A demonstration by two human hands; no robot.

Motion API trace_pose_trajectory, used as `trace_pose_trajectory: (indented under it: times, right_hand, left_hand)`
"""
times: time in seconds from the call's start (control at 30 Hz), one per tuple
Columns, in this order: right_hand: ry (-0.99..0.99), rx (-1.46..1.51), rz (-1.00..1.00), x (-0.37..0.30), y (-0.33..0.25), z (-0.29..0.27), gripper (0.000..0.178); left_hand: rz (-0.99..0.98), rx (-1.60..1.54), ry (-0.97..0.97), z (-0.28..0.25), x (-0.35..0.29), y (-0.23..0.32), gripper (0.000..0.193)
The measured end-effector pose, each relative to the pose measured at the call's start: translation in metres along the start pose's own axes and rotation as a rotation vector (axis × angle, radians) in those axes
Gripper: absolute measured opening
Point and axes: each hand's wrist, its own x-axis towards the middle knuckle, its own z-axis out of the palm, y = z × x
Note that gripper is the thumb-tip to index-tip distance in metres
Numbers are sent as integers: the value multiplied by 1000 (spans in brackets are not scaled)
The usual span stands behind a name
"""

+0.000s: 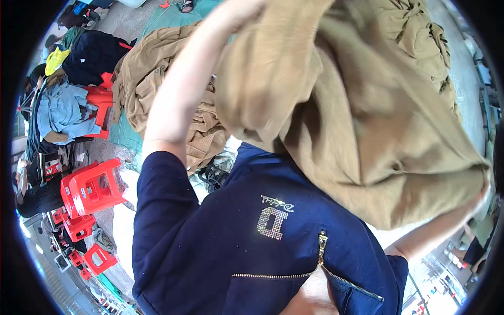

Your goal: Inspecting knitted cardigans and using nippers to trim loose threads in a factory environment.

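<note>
A large brown garment (367, 121) is lifted in front of me, spread between my raised arms and blurred by motion. Along its left side my left hand (244, 8) reaches the top edge of the picture. The cloth hangs from beside that hand, whose fingers are out of sight. At the far right, my right hand (482, 197) grips a corner of the cloth, which is drawn taut toward it. Folds cover most of those fingers. Behind my left arm lies a heap of similar brown garments (152, 68), one showing buttons and ribbed cloth.
More brown clothing (420, 42) lies at the far right on a pale surface. Green sheeting (157, 18) is spread beneath the left heap. Red plastic stools (94, 186) stand to my left. Nearby are light blue clothes (63, 110), dark clothes (94, 55) and a yellow bag (56, 60).
</note>
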Motion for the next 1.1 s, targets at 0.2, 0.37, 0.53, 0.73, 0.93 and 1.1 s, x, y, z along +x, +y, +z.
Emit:
trace_pose_trajectory:
  times: [0.2,0.37,0.53,0.73,0.93,1.1]
  right_hand:
    - [-309,147,231,-106,42,173,26]
    - [-533,-141,336,-235,63,327,19]
    - [-1235,-295,160,-280,107,364,45]
    - [-1061,-417,-334,-268,112,348,23]
    - [-1108,-611,-598,-256,113,335,27]
    - [-942,-472,-952,-245,97,348,27]
  left_hand:
    - [-287,390,368,44,-38,-142,59]
    - [228,985,332,109,-107,-121,57]
    - [338,1223,359,114,-94,-123,49]
    - [78,1286,228,116,-68,-136,38]
    - [93,1194,288,87,-67,-148,15]
    - [-55,286,145,94,-100,-84,15]
